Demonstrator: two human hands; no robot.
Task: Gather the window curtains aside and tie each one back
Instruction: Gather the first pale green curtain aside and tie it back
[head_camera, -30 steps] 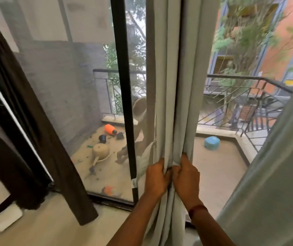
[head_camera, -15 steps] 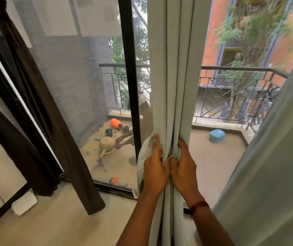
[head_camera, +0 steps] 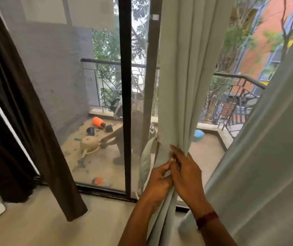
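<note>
Leftmost, a dark brown fabric curtain (head_camera: 27, 110) hangs slanted across the window's edge, its hem reaching the pale floor (head_camera: 41, 226). Past it, the black-framed sliding glass door (head_camera: 125, 96) looks onto a sandy balcony where a beige plastic basket (head_camera: 89, 143) lies tipped on its side, with an orange bottle (head_camera: 97, 122) beyond it near the black metal railing (head_camera: 110, 62).

Right of the door frame, the pale grey-green pleated curtain (head_camera: 183, 82) hangs bunched into a narrow column, and both forearms rise from the bottom edge to meet on it. The left hand (head_camera: 157, 181) comes up from below with its back toward the camera, fingers curled and pressed together around the gathered folds on the column's left side. The right hand (head_camera: 186, 174), wearing a dark red thread band (head_camera: 207, 218) at the wrist, lies against the column's right side and touches the left hand; its fingers are close together and extended upward, the tips pressing into the pleats. Whether they pinch a tie or only the cloth cannot be told, since the spot between the two hands is blurred.

Further right, a small blue plastic tub (head_camera: 199, 134) sits on the balcony floor, and a second pale grey-green curtain panel (head_camera: 266, 157) sweeps diagonally across the frame's right side, loose and untied.
</note>
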